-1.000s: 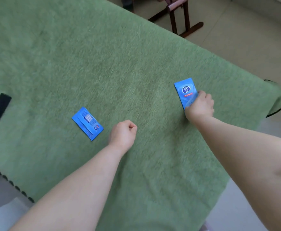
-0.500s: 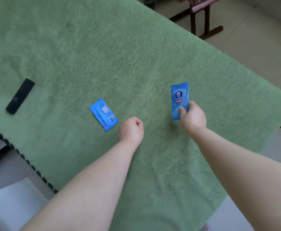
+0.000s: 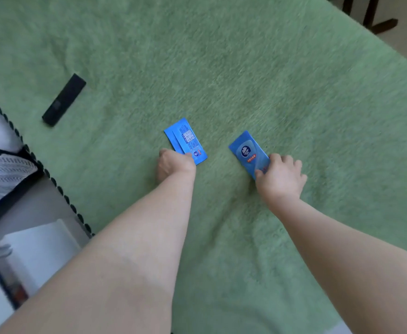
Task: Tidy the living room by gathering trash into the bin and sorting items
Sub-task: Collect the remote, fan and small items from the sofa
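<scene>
Centrally, each hand (left (image 3: 176,165), right (image 3: 280,178)) pinching a blue packet's (image 3: 185,141) near edge on open green cloth (image 3: 245,68).

Both my arms reach out over the green fuzzy cloth (image 3: 245,68). My left hand (image 3: 173,165) sits at the near end of a blue packet (image 3: 185,141) lying flat w/ its printed back up; fingers curl under, so can't tell if I've got a real grip or am just touching it. My right hand (image 3: 282,179) pinches the near end of a second blue packet (image 3: 247,150), logo side up, thumb on top, far end down on the cloth. The two packets lie near each other, not touching, approx parallel. A black remote (image 3: 63,100) lies well off to the left, near the cloth's bobble-trimmed edge. Dark wooden legs (image 3: 373,18) show top right.
</scene>
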Demonstrator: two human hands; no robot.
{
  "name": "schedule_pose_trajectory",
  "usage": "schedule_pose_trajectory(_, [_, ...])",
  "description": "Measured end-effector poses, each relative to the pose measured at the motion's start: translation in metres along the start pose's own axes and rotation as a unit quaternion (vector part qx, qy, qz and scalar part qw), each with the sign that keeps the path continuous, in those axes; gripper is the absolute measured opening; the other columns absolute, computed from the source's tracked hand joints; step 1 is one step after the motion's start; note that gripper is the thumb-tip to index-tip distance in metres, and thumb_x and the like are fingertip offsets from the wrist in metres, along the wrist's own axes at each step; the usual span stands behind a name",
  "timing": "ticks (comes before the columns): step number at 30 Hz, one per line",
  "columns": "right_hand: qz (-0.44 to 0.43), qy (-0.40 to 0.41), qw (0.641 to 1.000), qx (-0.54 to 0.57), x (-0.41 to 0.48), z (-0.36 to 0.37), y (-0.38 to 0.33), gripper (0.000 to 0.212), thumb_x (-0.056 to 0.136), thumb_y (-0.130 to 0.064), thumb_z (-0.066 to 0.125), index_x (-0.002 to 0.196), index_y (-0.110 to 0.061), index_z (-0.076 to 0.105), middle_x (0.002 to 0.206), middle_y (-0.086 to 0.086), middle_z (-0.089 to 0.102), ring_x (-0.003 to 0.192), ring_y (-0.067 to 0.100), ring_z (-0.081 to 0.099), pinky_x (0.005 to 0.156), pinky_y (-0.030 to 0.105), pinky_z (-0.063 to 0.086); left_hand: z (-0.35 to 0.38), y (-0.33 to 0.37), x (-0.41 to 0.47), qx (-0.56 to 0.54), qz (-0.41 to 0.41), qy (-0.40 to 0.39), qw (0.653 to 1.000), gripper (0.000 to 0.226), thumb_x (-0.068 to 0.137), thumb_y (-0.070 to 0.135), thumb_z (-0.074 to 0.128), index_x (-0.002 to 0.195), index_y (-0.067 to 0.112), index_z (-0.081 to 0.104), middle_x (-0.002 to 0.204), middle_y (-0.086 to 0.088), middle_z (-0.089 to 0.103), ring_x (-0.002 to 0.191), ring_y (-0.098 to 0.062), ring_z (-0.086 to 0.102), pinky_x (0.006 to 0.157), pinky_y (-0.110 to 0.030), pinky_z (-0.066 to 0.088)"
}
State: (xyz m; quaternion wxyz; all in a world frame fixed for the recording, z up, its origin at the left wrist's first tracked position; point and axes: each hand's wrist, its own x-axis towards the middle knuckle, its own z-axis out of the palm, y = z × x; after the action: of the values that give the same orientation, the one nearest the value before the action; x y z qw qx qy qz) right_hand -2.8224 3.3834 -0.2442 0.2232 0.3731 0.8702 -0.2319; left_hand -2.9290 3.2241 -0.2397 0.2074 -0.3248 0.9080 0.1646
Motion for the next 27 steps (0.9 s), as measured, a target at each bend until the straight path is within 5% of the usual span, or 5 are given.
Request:
schedule_pose_trajectory(8, [-0.028,0.008,0.999,0.04,0.01,0.017,0.005,0.026,0.086,-0.021,0.06,0.106,-0.004,0.056,0.134,0.012,0.036,0.12,0.033,0.042,0.103,0.051,0.036,0.023,0.009,0.003,-0.012,-0.01,0.002,1.0,0.072,0.074,0.041,0.079,0.124,0.006,0.04,0.13,-0.014,0.053,0.115,-0.031,0.056,0.086,-0.039,0.046])
schedule_pose_trajectory(14, [-0.03,-0.028,0.999,0.03,0.016,0.009,0.002,0.019,0.088,-0.02,0.058,0.1,-0.005,0.057,0.137,0.014,0.032,0.101,0.038,0.055,0.1,0.053,0.04,0.015,0.012,0.004,-0.033,0.031,-0.03,0.999,0.036,0.082,0.032,0.072,0.11,0.015,0.058,0.117,-0.004,0.066,0.106,-0.028,0.063,0.078,-0.033,0.046])
schedule_pose_trajectory(19, [-0.036,-0.076,0.996,0.023,0.012,-0.008,0.002,0.028,0.092,-0.036,0.056,0.102,-0.012,0.068,0.138,0.01,0.033,0.121,0.03,0.043,0.098,0.04,0.039,-0.005,-0.01,-0.014,-0.025,0.062,-0.055,0.996,0.021,0.091,0.021,0.059,0.109,0.013,0.061,0.119,-0.006,0.066,0.109,-0.028,0.062,0.086,-0.034,0.048])
schedule_pose_trajectory(25, [-0.031,-0.113,0.992,0.057,-0.024,-0.022,-0.003,0.021,0.093,-0.028,0.055,0.09,-0.011,0.066,0.083,0.01,0.057,0.082,0.027,0.052,0.067,0.029,0.037,-0.041,-0.04,-0.039,-0.012,0.115,-0.092,0.989,0.018,0.091,0.012,0.053,0.108,0.013,0.059,0.113,-0.004,0.066,0.103,-0.026,0.061,0.074,-0.027,0.041])
schedule_pose_trajectory(27, [-0.043,-0.108,0.987,0.115,-0.049,-0.022,-0.01,0.013,0.092,-0.025,0.057,0.089,-0.015,0.065,0.082,0.008,0.06,0.081,0.027,0.054,0.066,0.029,0.036,-0.058,-0.052,-0.046,-0.014,0.124,-0.104,0.987,0.018,0.091,0.011,0.051,0.107,0.015,0.06,0.111,-0.003,0.067,0.102,-0.026,0.062,0.077,-0.028,0.045])
